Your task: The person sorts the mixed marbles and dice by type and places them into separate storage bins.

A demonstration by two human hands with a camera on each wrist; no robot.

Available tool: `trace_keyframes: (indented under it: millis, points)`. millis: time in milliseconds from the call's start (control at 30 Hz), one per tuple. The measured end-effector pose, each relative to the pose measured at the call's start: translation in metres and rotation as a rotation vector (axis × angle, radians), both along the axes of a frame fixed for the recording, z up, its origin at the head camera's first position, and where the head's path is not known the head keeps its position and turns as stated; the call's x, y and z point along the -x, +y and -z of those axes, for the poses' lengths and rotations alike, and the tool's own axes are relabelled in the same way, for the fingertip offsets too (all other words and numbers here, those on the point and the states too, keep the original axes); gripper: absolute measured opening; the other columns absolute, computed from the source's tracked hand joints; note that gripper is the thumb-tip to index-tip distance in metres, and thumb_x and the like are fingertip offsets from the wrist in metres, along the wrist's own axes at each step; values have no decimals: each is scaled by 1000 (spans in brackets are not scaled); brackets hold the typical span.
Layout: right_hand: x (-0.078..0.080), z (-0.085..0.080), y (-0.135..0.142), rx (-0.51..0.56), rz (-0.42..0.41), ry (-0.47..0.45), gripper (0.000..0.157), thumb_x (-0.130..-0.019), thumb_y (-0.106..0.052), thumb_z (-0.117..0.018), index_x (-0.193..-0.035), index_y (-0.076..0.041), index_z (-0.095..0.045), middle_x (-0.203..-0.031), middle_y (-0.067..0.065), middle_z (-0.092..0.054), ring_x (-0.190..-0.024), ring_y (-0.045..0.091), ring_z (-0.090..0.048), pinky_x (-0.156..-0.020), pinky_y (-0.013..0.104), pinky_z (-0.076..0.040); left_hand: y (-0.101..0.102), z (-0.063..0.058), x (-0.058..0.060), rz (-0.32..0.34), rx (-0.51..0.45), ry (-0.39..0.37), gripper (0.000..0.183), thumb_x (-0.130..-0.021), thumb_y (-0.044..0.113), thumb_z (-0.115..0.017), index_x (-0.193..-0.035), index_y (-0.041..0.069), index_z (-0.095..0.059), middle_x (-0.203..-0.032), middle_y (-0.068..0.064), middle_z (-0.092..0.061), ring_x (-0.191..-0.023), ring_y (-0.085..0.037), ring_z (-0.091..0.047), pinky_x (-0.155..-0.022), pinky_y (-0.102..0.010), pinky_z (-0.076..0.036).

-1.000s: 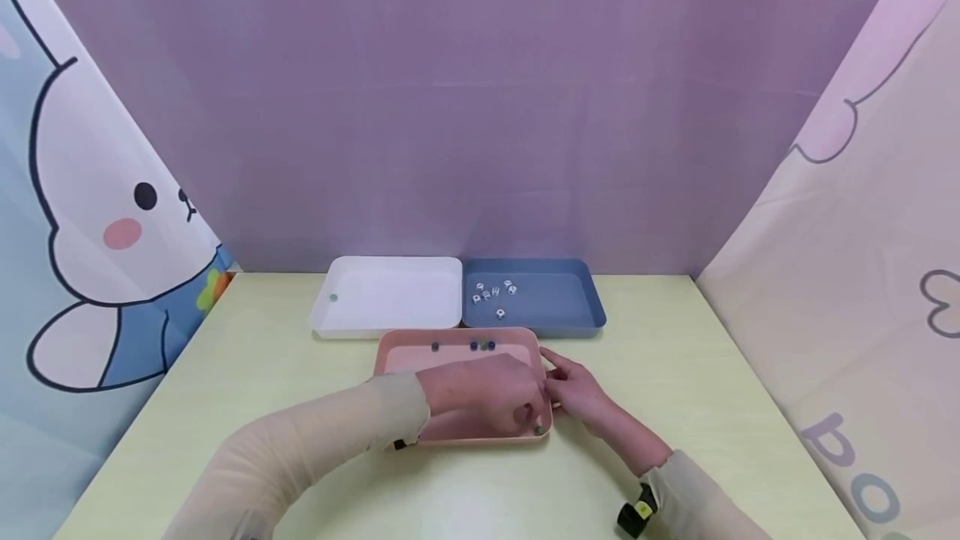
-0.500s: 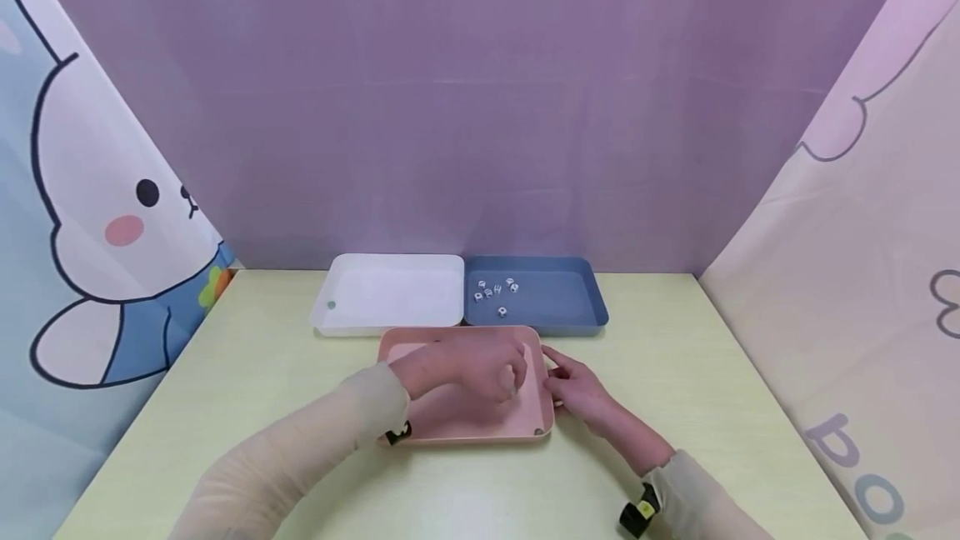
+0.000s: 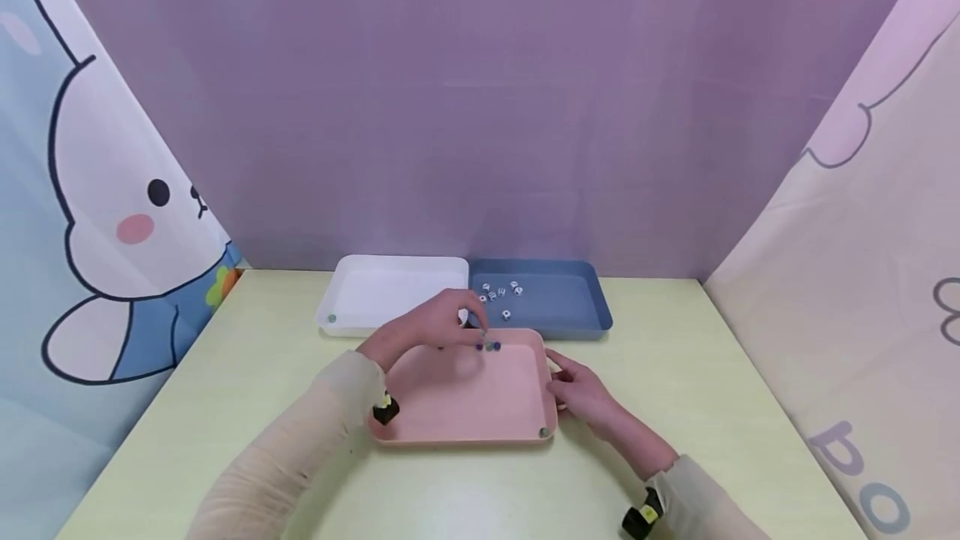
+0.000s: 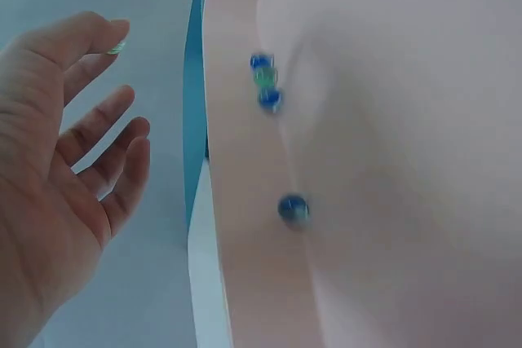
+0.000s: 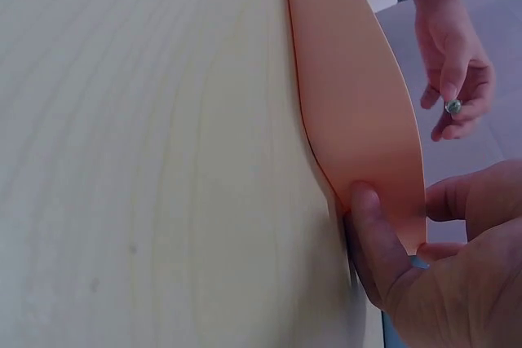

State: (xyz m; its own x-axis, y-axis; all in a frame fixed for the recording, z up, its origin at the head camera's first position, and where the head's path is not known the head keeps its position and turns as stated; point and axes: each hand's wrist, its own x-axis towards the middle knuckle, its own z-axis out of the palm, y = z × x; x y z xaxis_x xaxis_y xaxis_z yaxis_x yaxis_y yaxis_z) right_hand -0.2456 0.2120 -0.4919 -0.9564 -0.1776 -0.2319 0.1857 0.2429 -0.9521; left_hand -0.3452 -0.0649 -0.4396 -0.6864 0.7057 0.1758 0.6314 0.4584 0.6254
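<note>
A small green marble (image 4: 117,46) is pinched between the thumb and forefinger of the left hand (image 3: 427,327). It is mostly hidden by the fingertips: the head view does not show it at all, and the right wrist view shows only a tiny greenish bead (image 5: 453,106). Being round, it has no long axis or heading to tell.

The left hand hangs above the far rim of the pink tray (image 3: 465,432), over the seam where the white tray (image 3: 360,319) and the blue tray (image 3: 570,319) meet behind it. Its other three fingers are loosely spread, with the palm facing the wrist camera. The left forearm, in a pale sleeve, crosses above the pink tray's left side.

The right hand (image 3: 581,390) grips the pink tray's right rim, thumb outside on the table (image 3: 675,357) side and fingers curled over the edge. Its wrist runs off towards the lower right corner of the head view.

Against the pink tray's far wall lie blue and green marbles (image 4: 265,79) in a tight cluster, with one blue marble (image 4: 293,209) apart from them along the same wall. Their edges are blurred. Behind the pink tray, small white dice (image 3: 502,297) sit in the blue tray's left half, their faces too small to read.
</note>
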Motion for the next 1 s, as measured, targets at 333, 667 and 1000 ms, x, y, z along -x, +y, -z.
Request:
trace_keyframes:
  millis: [333,667,1000]
  points:
    - [3,3,4,18,-3,4,61,-94,0,-49,-152,-10,-34,-107,23,-55,-75,27,-64,-61,40,-56,-21,20,21,-161,-183,-45,10,-84,17,-77,-91,22,-72,-99,8,-63,-102,-22,-59,-88,-49,-49]
    - [6,3,7,18,-22,-3,62,-94,-1,-51,-152,-11,-33,-108,21,-56,-74,25,-63,-61,40,-56,-33,41,40,-304,-304,-108,13,-82,16,-79,-93,17,-73,-102,1,-64,-106,-34,-59,-83,-40,-52]
    - [9,2,8,20,-24,-5,62,-93,-1,-52,-152,-11,-34,-108,22,-55,-76,26,-64,-62,40,-56,-33,43,45,-360,-387,-145,12,-81,15,-80,-92,13,-75,-110,-2,-62,-108,-21,-55,-86,-43,-50]
